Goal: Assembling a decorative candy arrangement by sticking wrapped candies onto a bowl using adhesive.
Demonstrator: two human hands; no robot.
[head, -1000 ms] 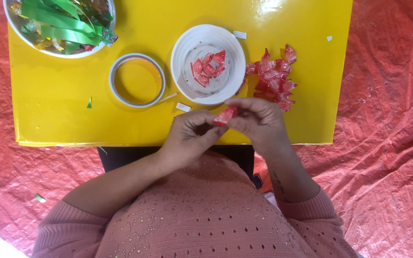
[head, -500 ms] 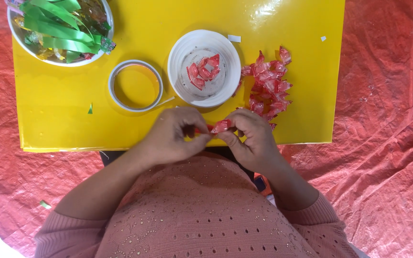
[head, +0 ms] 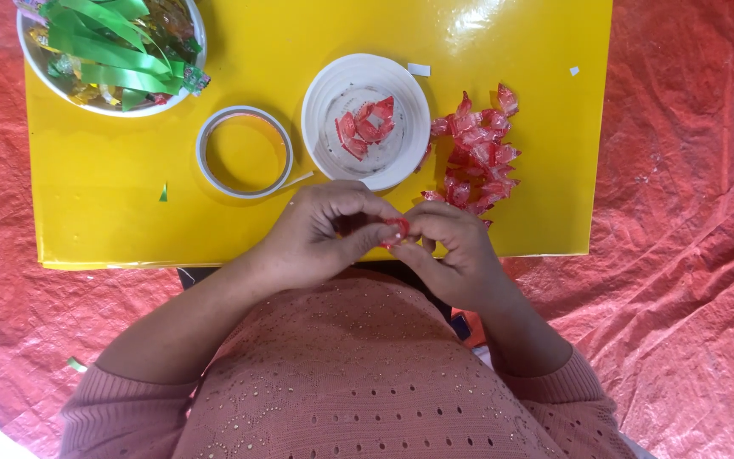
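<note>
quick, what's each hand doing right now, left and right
Left hand: closed, fingertips pinching the small red wrapped piece.
Right hand: closed, pinching the same red piece from the other side.

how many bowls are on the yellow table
2: one white bowl at the middle holding a few red wrappers, one bowl at the top-left corner filled with green strips, partly cut off.

Two white bowls, one tape roll
</note>
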